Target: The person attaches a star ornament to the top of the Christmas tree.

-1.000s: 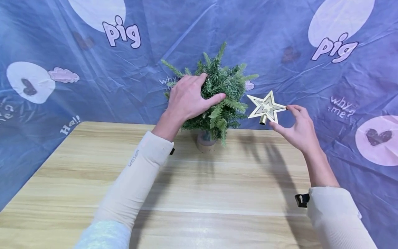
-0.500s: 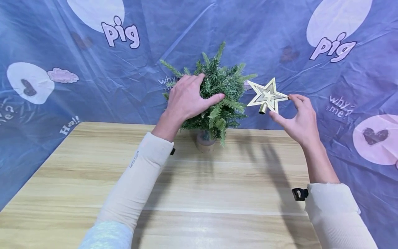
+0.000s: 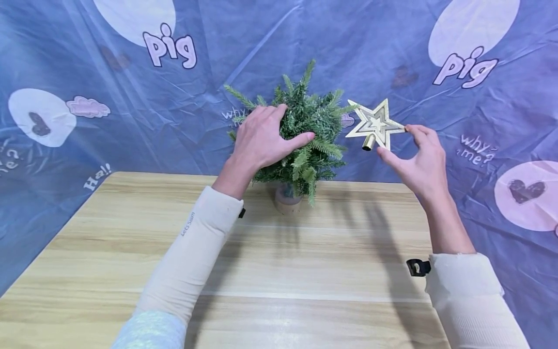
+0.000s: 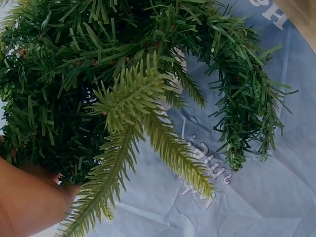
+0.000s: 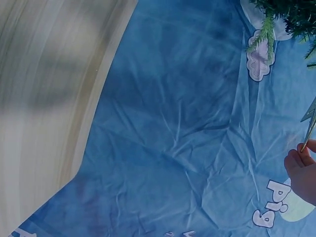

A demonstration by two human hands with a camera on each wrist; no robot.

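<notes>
A small artificial Christmas tree [image 3: 320, 116] stands upright in a round pot [image 3: 287, 199] near the table's back edge. My left hand [image 3: 263, 138] grips its foliage from the left, thumb across the front; the other fingers are mostly hidden in the branches. In the left wrist view, green branches [image 4: 128, 94] fill much of the picture, with part of the hand at the lower left. Right of the tree, my right hand [image 3: 423, 162] pinches a gold star tree topper [image 3: 378, 123] by its points, its short hollow socket facing down. Both star and fingers show at the right wrist view's edge.
The wood-grain table [image 3: 261, 271] extends toward me, with arm shadows across it. Behind it hangs a creased blue cloth backdrop [image 3: 370, 48] with printed words and hearts, close behind the tree. Black wrist gear [image 3: 418, 267] sits at my right cuff.
My right hand has lifted the star tree topper upward beside the tree, the rise slowing lately. The left hand and the tree have stayed put.
</notes>
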